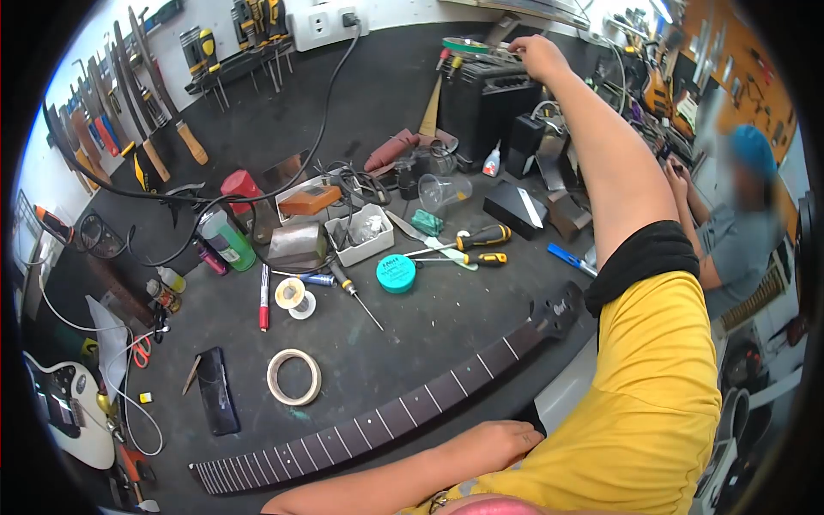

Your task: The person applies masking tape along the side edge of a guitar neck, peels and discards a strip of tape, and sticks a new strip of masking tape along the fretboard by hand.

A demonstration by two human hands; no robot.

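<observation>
My right hand (539, 58) reaches to the top of a black amplifier-like box (481, 103) at the back, its fingers bent beside a green-rimmed round item (463, 45); what they hold, if anything, is too small to make out. My left hand (498, 445) rests near the table's front edge, fingers together and curled down, below a guitar neck (378, 425). That neck lies diagonally across the front of the dark table, its headstock (560, 307) at the right. Neither hand touches the neck.
A masking tape roll (293, 377), phone (217, 390), teal round container (396, 273), screwdrivers (485, 258) and a white tray (360, 236) lie on the table. Files and tools hang at the back left. A co-worker (742, 223) is at the right.
</observation>
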